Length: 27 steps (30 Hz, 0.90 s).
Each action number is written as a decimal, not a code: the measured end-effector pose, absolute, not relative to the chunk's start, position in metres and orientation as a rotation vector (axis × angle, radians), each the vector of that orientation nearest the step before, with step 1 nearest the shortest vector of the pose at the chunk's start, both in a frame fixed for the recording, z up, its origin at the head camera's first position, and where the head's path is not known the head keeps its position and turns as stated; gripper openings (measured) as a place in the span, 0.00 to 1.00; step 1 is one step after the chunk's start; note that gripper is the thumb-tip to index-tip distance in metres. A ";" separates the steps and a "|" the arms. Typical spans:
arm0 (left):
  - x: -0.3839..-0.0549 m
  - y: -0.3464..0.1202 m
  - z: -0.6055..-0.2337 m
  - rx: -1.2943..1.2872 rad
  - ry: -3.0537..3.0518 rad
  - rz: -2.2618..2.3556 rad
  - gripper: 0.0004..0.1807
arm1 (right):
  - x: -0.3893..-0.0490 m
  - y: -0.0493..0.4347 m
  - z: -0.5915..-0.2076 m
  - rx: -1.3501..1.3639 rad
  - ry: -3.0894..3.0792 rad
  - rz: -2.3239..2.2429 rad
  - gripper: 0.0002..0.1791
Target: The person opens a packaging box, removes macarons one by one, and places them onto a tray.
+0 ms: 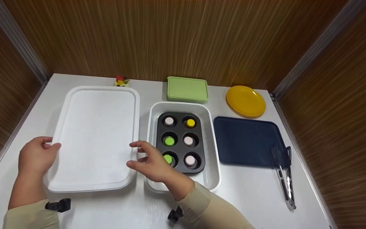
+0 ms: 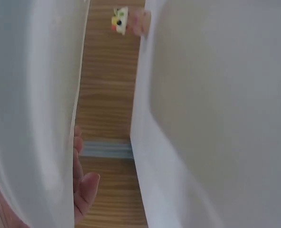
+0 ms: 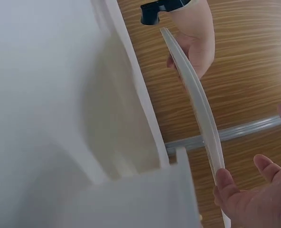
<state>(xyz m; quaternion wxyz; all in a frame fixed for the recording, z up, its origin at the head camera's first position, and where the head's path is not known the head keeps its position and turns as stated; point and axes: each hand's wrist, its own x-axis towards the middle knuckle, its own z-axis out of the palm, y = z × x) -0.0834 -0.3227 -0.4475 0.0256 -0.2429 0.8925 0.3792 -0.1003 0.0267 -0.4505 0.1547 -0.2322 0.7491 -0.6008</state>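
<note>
Both hands hold a large white plastic lid (image 1: 97,133), raised above the table at the left. My left hand (image 1: 38,156) grips its left edge, thumb on top and fingers beneath; those fingertips show under the lid in the left wrist view. At the opposite edge, my right hand (image 1: 152,163) holds the rim, with its thumb reaching over the top; some of its fingers are hidden. Just right of the lid stands a white rectangular bin (image 1: 214,149). Inside it lies a black muffin pan (image 1: 179,151), with small round pink, green and yellow pieces in its cups.
A light green lidded box (image 1: 187,89) stands behind the bin. To the right are a yellow plate (image 1: 246,101) and a dark blue tray (image 1: 248,141), with metal tongs (image 1: 284,181) across its corner. A small colourful figurine (image 1: 121,81) sits behind the lid. Wood-grain walls enclose the table.
</note>
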 end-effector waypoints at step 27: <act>-0.106 -0.356 -0.506 -0.832 2.649 1.140 0.30 | -0.123 -0.051 -0.476 0.172 1.845 -2.017 0.21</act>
